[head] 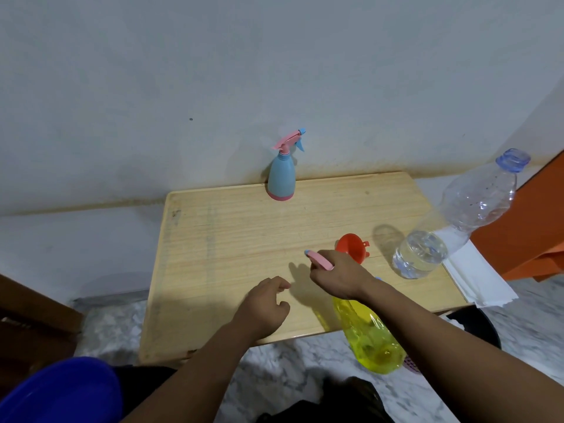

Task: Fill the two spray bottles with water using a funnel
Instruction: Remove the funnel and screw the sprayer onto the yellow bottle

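Note:
A yellow see-through spray bottle point(370, 334) leans over the table's near edge. My right hand point(335, 274) grips its pink trigger head point(320, 260). My left hand point(267, 303) hovers just to the left with loosely curled fingers and holds nothing. Behind my right hand a red funnel point(351, 244) lies on the wooden table point(229, 239). A blue spray bottle with a pink trigger point(282, 175) stands upright at the table's far edge by the wall. At the right stands a clear plastic water bottle point(451, 221), uncapped, with a little water at the bottom.
White paper point(476, 279) lies under the water bottle at the table's right edge. A blue tub point(61, 392) shows at the bottom left. Orange furniture point(528, 239) stands at the right, dark wooden furniture at the left.

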